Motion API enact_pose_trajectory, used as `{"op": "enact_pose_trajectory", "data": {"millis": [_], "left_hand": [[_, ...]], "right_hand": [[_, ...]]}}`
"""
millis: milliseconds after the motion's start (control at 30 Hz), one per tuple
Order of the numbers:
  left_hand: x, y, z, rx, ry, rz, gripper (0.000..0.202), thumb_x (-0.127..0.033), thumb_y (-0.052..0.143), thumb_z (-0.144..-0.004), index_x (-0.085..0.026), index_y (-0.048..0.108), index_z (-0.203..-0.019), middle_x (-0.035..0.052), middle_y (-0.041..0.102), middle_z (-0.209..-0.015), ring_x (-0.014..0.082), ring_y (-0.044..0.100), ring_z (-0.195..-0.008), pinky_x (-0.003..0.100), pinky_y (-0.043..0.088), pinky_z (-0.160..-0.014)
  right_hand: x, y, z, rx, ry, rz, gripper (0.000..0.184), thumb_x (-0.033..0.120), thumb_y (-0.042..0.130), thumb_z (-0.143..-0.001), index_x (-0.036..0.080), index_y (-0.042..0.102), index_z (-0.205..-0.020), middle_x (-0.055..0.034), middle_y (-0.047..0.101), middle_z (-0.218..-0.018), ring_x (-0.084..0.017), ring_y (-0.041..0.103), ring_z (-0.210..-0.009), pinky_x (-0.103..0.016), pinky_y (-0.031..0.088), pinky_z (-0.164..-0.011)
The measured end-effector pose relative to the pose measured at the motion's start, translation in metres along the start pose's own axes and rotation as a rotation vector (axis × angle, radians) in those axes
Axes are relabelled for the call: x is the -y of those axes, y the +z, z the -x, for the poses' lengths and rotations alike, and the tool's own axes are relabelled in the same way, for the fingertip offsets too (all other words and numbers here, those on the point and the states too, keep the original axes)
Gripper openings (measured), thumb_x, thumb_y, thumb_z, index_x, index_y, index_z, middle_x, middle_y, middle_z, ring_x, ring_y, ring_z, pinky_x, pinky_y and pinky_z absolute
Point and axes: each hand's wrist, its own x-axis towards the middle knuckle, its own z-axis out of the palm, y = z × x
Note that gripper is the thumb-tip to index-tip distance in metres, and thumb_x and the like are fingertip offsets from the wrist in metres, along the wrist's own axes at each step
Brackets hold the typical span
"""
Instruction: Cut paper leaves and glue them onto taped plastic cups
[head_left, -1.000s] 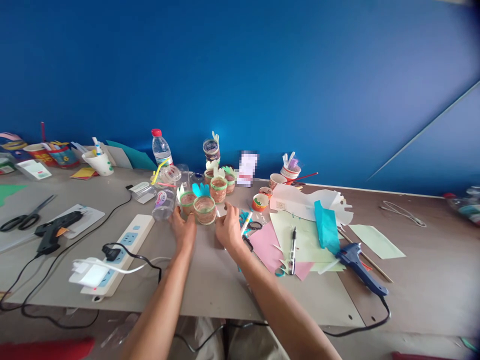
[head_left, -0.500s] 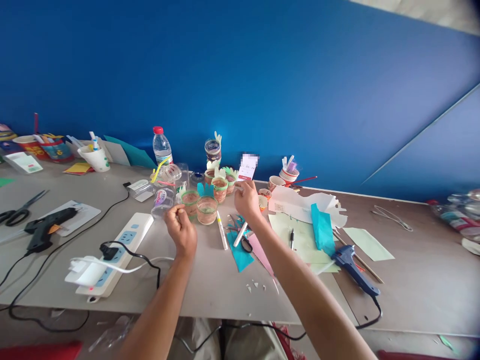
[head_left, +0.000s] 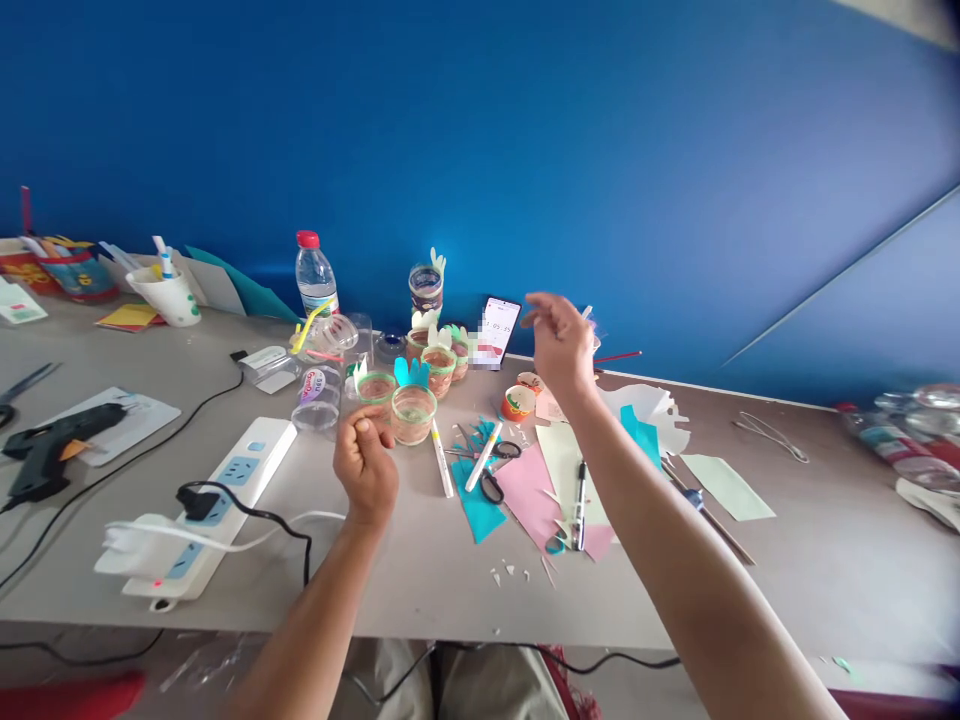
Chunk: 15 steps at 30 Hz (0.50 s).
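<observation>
My left hand is curled closed just in front of the small clear cups; whatever its fingers may hold is hidden. The nearest cup has a green rim and a blue paper cutout standing up from it. Beside it stands another cup with a pale cutout. My right hand is raised above the back of the table with its fingers loosely apart, and nothing shows in them. Left of this hand a phone leans on the blue wall, its screen showing digits.
Markers, black-handled scissors and coloured paper lie mid-table. A black glue gun and a power strip with cords occupy the left. Behind stands a red-capped bottle. A stick lies at right.
My right hand has moved from in front of the phone to the right and upward, with its fingers opening. My left hand stays nearly in place. The view has shifted slightly.
</observation>
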Motion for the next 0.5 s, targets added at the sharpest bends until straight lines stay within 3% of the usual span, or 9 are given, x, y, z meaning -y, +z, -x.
{"op": "enact_pose_trajectory", "data": {"millis": [133, 233, 367, 400, 500], "left_hand": [[0.001, -0.001, 0.006, 0.068, -0.016, 0.013, 0.038, -0.05, 0.034, -0.096, -0.02, 0.057, -0.093, -0.0062, 0.046, -0.049, 0.0118, 0.045, -0.044, 0.027, 0.042, -0.055], [0.005, -0.001, 0.008, 0.136, -0.005, 0.029, 0.044, -0.053, 0.029, -0.096, -0.019, 0.058, -0.092, -0.0062, 0.044, -0.046, 0.0123, 0.045, -0.043, 0.028, 0.044, -0.058], [0.009, -0.002, 0.01, 0.178, 0.084, 0.001, 0.052, -0.054, 0.023, -0.096, -0.02, 0.061, -0.087, -0.0047, 0.044, -0.044, 0.0146, 0.05, -0.05, 0.034, 0.048, -0.076], [0.01, -0.002, 0.012, 0.197, 0.089, 0.007, 0.053, -0.054, 0.022, -0.096, -0.02, 0.062, -0.087, -0.004, 0.045, -0.044, 0.0149, 0.051, -0.051, 0.034, 0.049, -0.074], [0.012, -0.001, 0.018, 0.277, 0.04, 0.067, 0.054, -0.056, 0.021, -0.095, -0.019, 0.06, -0.094, -0.0009, 0.054, -0.053, 0.0133, 0.046, -0.045, 0.028, 0.043, -0.051]], "right_hand": [[-0.004, -0.003, 0.062, 0.384, 0.134, 0.023, 0.03, 0.029, 0.05, -0.088, 0.018, 0.069, -0.108, 0.0014, 0.062, -0.058, -0.014, 0.058, -0.054, -0.025, 0.047, -0.056], [-0.012, 0.005, 0.106, 0.467, 0.099, 0.109, 0.025, 0.025, 0.052, -0.087, 0.02, 0.071, -0.104, -0.0045, 0.07, -0.08, -0.017, 0.064, -0.072, -0.029, 0.051, -0.069], [-0.021, 0.018, 0.138, 0.552, -0.051, 0.284, 0.036, 0.006, 0.048, -0.081, 0.021, 0.071, -0.105, -0.012, 0.063, -0.109, -0.022, 0.062, -0.093, -0.035, 0.051, -0.082], [-0.022, 0.021, 0.142, 0.577, -0.087, 0.344, 0.039, 0.003, 0.049, -0.078, 0.021, 0.072, -0.104, -0.0131, 0.061, -0.113, -0.024, 0.061, -0.095, -0.037, 0.051, -0.083], [-0.026, 0.029, 0.147, 0.649, -0.172, 0.485, 0.043, 0.0, 0.054, -0.071, 0.023, 0.073, -0.101, -0.0146, 0.057, -0.119, -0.027, 0.057, -0.098, -0.041, 0.049, -0.084]]}}
